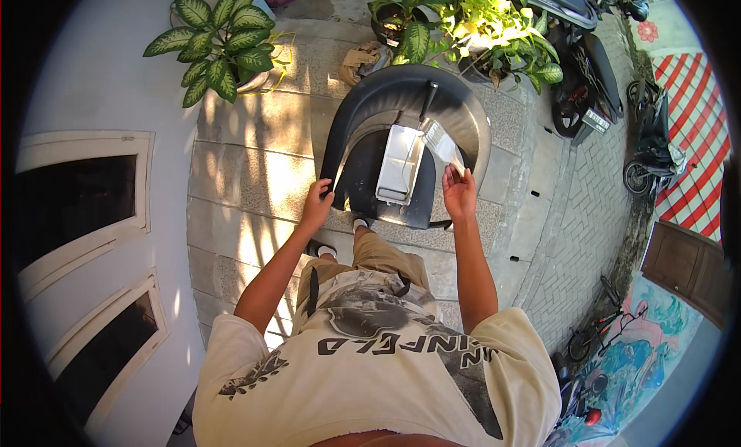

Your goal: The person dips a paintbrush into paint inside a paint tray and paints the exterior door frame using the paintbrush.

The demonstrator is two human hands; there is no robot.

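Note:
A black tub armchair point(457, 88) with a curved back stands in front of me. Across its seat lies a long white rectangular tray-like box point(400, 157). Behind the box, a slim black handle point(429, 101) points toward the chair's back. My right hand point(461, 194), palm turned up, is closed on the near end of a flat whitish piece point(443, 144) with a ribbed far end; I cannot make out its exact kind. My left hand point(317, 205) is at the front end of the chair's left arm, fingers loosely bent and apart. Whether it touches the chair is unclear.
Potted plants point(220, 49) stand beyond the chair, with a brown bag point(361, 62) among them. A wall with white-framed windows point(85, 196) runs along my left. Parked motorbikes point(587, 84) line the paved lane on the right. My feet are close to the chair's front.

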